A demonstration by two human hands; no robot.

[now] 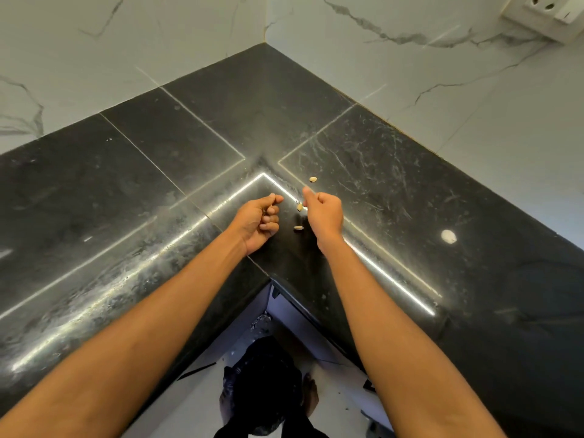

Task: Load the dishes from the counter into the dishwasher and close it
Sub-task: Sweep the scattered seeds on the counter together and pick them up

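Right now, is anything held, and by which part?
Cannot tell: left hand and right hand are curled; a tan piece sits at the right hand's fingers.

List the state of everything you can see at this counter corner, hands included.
left hand: fingers curled; whether it holds anything is unclear.
right hand: fingers curled; whether it holds anything is unclear.
tan bits: three, lying loose near the hands.
counter: dark, glossy, scratched.
wall socket: visible holes empty.

Both forearms reach forward, the left hand (260, 221) and right hand (323, 214) near each other, fingers curled.
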